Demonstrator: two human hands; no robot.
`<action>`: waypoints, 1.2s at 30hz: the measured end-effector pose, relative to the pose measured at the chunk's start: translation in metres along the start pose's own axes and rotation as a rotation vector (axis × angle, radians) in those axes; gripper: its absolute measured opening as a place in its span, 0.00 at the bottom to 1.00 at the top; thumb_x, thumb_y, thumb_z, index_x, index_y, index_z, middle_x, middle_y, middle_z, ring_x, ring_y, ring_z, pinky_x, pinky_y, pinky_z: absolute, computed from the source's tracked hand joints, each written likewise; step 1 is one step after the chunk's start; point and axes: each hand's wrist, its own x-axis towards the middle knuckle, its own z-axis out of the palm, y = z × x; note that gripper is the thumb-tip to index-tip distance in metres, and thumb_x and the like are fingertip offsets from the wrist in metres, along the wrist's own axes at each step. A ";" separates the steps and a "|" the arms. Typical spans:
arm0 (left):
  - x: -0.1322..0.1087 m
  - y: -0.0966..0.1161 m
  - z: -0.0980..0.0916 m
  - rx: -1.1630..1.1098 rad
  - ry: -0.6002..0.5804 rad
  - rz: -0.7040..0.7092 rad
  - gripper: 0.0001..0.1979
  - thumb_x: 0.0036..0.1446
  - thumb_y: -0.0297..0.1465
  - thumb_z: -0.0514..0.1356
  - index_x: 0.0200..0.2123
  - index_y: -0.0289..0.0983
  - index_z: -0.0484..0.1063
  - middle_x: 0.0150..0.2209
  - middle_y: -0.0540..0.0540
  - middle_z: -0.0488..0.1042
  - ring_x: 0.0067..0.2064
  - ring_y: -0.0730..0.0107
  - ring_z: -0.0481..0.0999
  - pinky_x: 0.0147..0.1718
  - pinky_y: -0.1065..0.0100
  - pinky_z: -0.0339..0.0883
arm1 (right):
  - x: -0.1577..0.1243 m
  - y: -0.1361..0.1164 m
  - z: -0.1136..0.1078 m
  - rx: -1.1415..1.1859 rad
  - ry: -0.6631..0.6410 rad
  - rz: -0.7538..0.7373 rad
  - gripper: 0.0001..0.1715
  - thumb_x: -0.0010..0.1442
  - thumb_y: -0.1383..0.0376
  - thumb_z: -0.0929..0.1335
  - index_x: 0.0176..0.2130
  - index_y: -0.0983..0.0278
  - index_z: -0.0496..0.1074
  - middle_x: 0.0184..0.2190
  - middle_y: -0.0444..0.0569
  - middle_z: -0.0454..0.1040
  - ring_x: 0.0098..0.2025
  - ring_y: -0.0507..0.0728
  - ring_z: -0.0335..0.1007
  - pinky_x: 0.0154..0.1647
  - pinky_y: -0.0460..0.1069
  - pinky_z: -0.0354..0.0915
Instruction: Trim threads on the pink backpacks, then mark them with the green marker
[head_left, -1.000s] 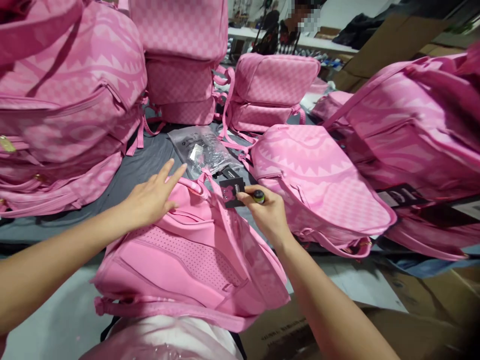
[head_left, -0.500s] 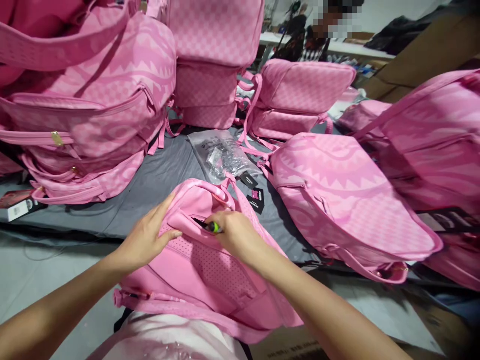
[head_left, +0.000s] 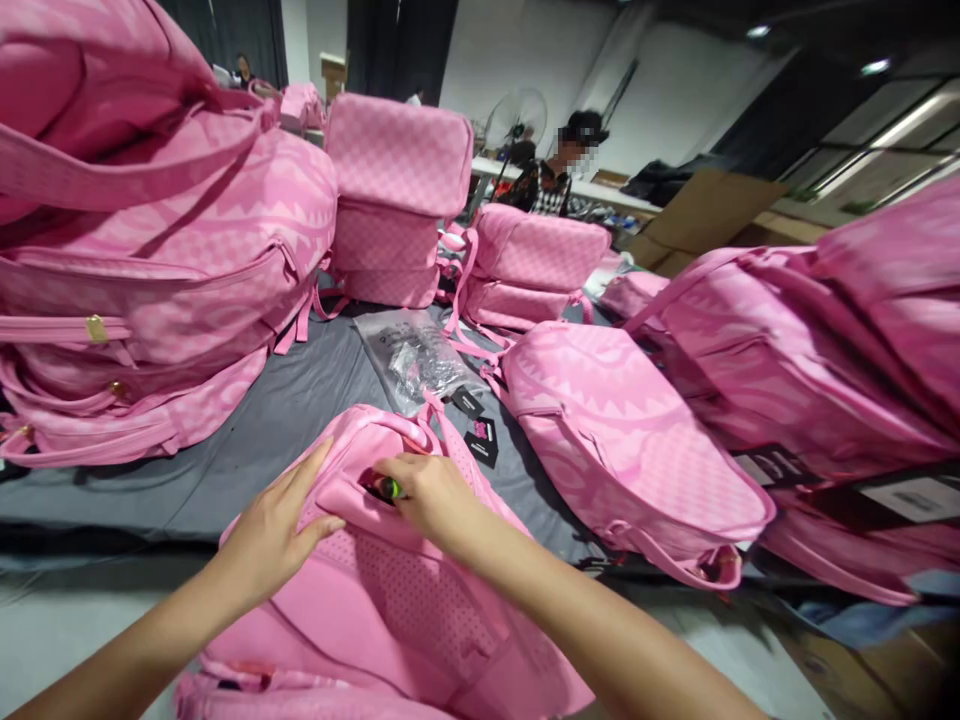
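In front of me lies a pink backpack with a dotted mesh back panel, leaning at the table's edge. My left hand rests on its left side, fingers stretched out over the fabric and thumb apart. My right hand is closed on a small black tool with a green end, held at the opening in the upper panel. The tool's tip is hidden there, so its kind does not show. Black hang tags lie beyond the bag, beside a strap.
A clear plastic bag lies on the grey-covered table. A patterned pink backpack lies to the right. More pink backpacks pile up at left and far right. A person is farther back.
The view has tipped up and shifted, showing more of the room. My right hand's tool shows less of its black part at the opening. My left hand keeps its place on the backpack.
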 end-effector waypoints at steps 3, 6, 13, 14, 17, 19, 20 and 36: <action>-0.002 -0.004 0.002 0.007 0.025 0.022 0.38 0.64 0.40 0.57 0.72 0.42 0.47 0.68 0.39 0.61 0.67 0.57 0.64 0.63 0.56 0.65 | 0.013 -0.006 0.003 0.372 0.072 0.003 0.08 0.58 0.73 0.70 0.38 0.65 0.78 0.35 0.47 0.81 0.35 0.52 0.76 0.37 0.44 0.64; -0.003 -0.009 0.004 0.020 0.073 0.067 0.37 0.64 0.39 0.57 0.72 0.43 0.46 0.66 0.40 0.64 0.66 0.58 0.66 0.61 0.57 0.68 | 0.026 -0.011 0.005 0.605 0.045 0.037 0.05 0.59 0.72 0.69 0.32 0.66 0.77 0.27 0.42 0.77 0.29 0.49 0.70 0.31 0.42 0.60; -0.002 -0.016 0.012 0.062 0.178 0.168 0.38 0.65 0.39 0.58 0.72 0.42 0.45 0.65 0.38 0.66 0.64 0.56 0.69 0.57 0.58 0.72 | 0.023 -0.023 -0.006 0.314 0.057 0.166 0.07 0.53 0.70 0.70 0.24 0.66 0.71 0.19 0.40 0.66 0.23 0.48 0.56 0.25 0.45 0.48; -0.002 -0.016 0.012 0.064 0.183 0.176 0.38 0.65 0.39 0.58 0.73 0.43 0.44 0.65 0.39 0.67 0.63 0.56 0.70 0.56 0.58 0.72 | 0.022 -0.023 -0.007 0.308 0.055 0.191 0.07 0.54 0.69 0.71 0.25 0.66 0.72 0.20 0.40 0.67 0.23 0.48 0.57 0.25 0.45 0.48; -0.002 -0.015 0.011 0.072 0.190 0.198 0.38 0.65 0.39 0.58 0.73 0.44 0.43 0.65 0.39 0.67 0.63 0.56 0.70 0.56 0.59 0.72 | 0.019 -0.021 -0.003 0.298 0.111 0.229 0.06 0.58 0.66 0.72 0.30 0.66 0.74 0.24 0.43 0.73 0.25 0.50 0.62 0.27 0.45 0.51; -0.002 -0.015 0.011 0.075 0.186 0.199 0.38 0.65 0.38 0.58 0.73 0.43 0.43 0.65 0.38 0.66 0.63 0.57 0.70 0.56 0.59 0.72 | 0.016 -0.016 0.003 0.315 0.168 0.193 0.04 0.58 0.66 0.72 0.36 0.65 0.76 0.30 0.45 0.78 0.30 0.51 0.69 0.30 0.44 0.55; -0.002 -0.015 0.010 0.073 0.181 0.196 0.38 0.65 0.38 0.58 0.73 0.43 0.43 0.65 0.38 0.66 0.63 0.57 0.70 0.57 0.59 0.72 | 0.014 -0.013 0.005 0.334 0.177 0.142 0.06 0.58 0.67 0.72 0.39 0.64 0.76 0.34 0.46 0.79 0.33 0.52 0.72 0.32 0.44 0.57; 0.000 -0.011 0.000 -0.077 -0.100 -0.291 0.42 0.58 0.47 0.59 0.70 0.35 0.53 0.64 0.37 0.68 0.63 0.48 0.70 0.58 0.53 0.67 | -0.014 -0.006 -0.008 -0.402 -0.134 -0.136 0.11 0.68 0.71 0.63 0.44 0.66 0.74 0.41 0.54 0.77 0.39 0.59 0.75 0.30 0.51 0.66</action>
